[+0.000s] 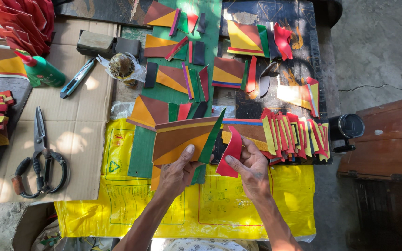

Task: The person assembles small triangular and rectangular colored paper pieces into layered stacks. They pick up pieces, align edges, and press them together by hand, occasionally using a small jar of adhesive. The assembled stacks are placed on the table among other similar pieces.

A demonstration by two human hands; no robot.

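The left hand [178, 173] pinches the lower edge of a brown-and-orange panel [182, 139], thumb on top, fingers hidden beneath; the panel stands out above and to the left of the grip, its long axis running near level and rising slightly to the right, with a green wedge [211, 139] along its right end, tip up and to the right. The right hand [252, 168] grips a red strip [232, 153] between thumb and fingers; the strip curves, its long axis steep, top just beside the wedge. Both pieces look flat, stiff and matte, cut in straight-edged shapes. They sit over a yellow sack [238, 200], glossy and printed; scissors [40, 155] lie well apart on cardboard [80, 125] at the left; a row of red and yellow slips [296, 135] stands at the right.
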